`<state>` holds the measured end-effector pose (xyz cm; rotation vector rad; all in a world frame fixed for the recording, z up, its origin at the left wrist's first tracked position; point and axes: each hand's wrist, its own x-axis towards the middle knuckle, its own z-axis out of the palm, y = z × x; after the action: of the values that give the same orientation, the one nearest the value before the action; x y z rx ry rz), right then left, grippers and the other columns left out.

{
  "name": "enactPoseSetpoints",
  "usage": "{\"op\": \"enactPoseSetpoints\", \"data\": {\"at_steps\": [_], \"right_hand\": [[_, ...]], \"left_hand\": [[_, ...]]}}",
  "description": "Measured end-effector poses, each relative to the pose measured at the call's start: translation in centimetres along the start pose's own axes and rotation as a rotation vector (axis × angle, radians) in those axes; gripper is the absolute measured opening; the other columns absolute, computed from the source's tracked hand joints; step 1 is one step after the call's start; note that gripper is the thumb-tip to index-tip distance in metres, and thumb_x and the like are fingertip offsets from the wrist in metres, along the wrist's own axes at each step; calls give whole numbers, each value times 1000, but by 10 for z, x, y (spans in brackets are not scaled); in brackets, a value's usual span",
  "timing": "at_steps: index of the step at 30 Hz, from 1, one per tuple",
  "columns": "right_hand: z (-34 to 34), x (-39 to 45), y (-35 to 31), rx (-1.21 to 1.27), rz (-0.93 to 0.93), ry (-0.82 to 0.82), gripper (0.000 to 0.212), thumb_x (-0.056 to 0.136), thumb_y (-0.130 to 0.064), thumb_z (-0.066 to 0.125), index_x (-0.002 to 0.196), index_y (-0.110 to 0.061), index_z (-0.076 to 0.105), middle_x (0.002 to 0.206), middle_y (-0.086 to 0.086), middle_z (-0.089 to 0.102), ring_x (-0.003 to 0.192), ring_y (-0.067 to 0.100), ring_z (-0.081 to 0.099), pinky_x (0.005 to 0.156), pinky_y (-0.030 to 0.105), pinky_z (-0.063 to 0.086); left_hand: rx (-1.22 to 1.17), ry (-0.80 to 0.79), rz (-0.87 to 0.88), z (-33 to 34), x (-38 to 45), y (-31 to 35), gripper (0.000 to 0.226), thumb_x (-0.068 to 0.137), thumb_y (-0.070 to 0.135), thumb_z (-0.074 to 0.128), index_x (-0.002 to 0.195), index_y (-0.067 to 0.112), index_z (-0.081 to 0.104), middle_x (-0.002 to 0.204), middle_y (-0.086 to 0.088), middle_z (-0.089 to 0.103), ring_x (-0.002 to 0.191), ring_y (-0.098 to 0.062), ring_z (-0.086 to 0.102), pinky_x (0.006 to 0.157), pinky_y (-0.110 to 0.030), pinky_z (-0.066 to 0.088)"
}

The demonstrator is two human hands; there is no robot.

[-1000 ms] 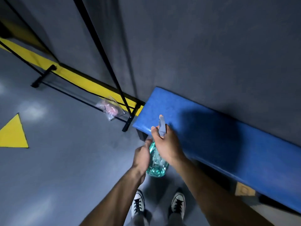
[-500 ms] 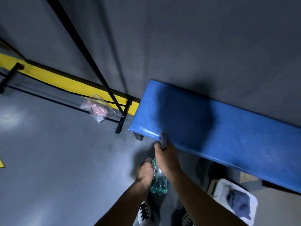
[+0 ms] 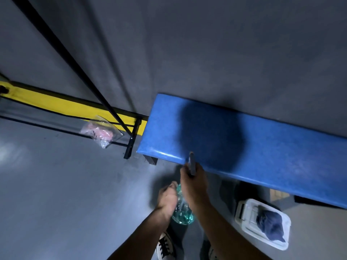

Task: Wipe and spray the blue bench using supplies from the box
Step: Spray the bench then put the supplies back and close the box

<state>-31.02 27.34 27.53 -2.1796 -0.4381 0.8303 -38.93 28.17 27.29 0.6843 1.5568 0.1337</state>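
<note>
A long blue bench (image 3: 272,156) runs along the grey wall from the centre to the right edge. A clear teal spray bottle (image 3: 183,212) is held upright just in front of the bench's near edge. My right hand (image 3: 195,186) grips its neck and grey spray head (image 3: 191,164), whose nozzle points at the bench. My left hand (image 3: 167,199) holds the bottle's body from the left. A white box (image 3: 244,212) with a dark blue cloth (image 3: 270,227) in it sits on the floor under the bench, to the right.
A clear plastic bag (image 3: 100,133) with pink contents lies on the grey floor at the left. A black metal frame (image 3: 131,139) stands beside the bench's left end, over a yellow strip (image 3: 56,104). My shoes (image 3: 165,246) show at the bottom.
The view has shifted right and down over the second: the bench sits further left and the white box with the cloth has come into sight. Both hands still hold the bottle.
</note>
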Motion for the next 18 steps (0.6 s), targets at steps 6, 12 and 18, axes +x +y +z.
{"op": "enactPoseSetpoints", "data": {"at_steps": [6, 12, 18], "right_hand": [[-23, 8, 29, -14, 106, -7, 24, 93, -32, 58, 84, -10, 61, 74, 10, 68, 71, 32, 66, 63, 37, 48], [-60, 13, 55, -20, 127, 10, 24, 89, -34, 58, 81, -11, 60, 73, 6, 67, 70, 26, 66, 64, 38, 53], [-123, 31, 84, -20, 69, 57, 17, 94, -26, 56, 108, -20, 65, 89, 4, 68, 85, 28, 67, 69, 32, 49]], "left_hand": [[39, -21, -32, 29, -11, -20, 31, 102, 26, 44, 81, 13, 63, 81, -15, 63, 72, -24, 59, 65, -28, 43], [54, -52, -25, 67, -24, -31, 32, 104, 22, 40, 80, 11, 58, 71, -9, 61, 62, -19, 56, 55, -23, 42], [81, -88, 8, 132, -31, -43, 27, 100, 19, 46, 77, 13, 59, 74, -12, 58, 62, -21, 52, 52, -21, 43]]}}
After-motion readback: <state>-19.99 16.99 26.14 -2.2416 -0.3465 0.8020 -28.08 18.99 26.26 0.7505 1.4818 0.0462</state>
